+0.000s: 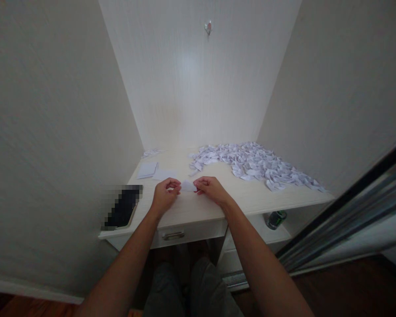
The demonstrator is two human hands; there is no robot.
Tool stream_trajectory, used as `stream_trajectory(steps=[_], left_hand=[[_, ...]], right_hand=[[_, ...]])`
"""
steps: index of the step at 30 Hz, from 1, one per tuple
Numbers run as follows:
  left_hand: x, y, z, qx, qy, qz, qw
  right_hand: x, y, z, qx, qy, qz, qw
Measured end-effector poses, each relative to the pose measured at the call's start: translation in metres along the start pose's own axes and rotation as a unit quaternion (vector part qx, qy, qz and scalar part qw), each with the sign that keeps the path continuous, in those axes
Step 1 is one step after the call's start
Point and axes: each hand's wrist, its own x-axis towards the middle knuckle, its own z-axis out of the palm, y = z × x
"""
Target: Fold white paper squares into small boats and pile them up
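Both hands rest on a pale wooden desk (218,207) and pinch one small white piece of paper (188,186) between them. My left hand (165,193) grips its left end with curled fingers. My right hand (211,188) grips its right end the same way. The paper lies low over the desk top, just ahead of the drawer.
A big heap of small folded white papers (257,165) covers the desk's right and back. Flat white sheets (148,170) lie at the left, with a few more pieces (152,152) behind. A dark phone (123,208) sits at the left edge. A drawer handle (173,235) and a green can (276,219) are below.
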Motion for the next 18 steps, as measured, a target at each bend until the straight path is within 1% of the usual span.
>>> stream_trajectory(steps=[11, 14, 18], left_hand=[[-0.0010, -0.0002, -0.0008, 0.021, -0.001, 0.005, 1.000], [-0.0011, -0.0015, -0.0011, 0.023, -0.007, 0.000, 1.000], [-0.0004, -0.0043, -0.0018, 0.018, -0.016, -0.014, 1.000]], right_hand=[[-0.0027, -0.0021, 0.0010, -0.022, -0.006, -0.011, 1.000], [-0.0039, -0.0009, 0.0038, -0.053, 0.007, -0.022, 0.998], [-0.0049, 0.0015, 0.0071, -0.075, 0.039, -0.043, 0.996]])
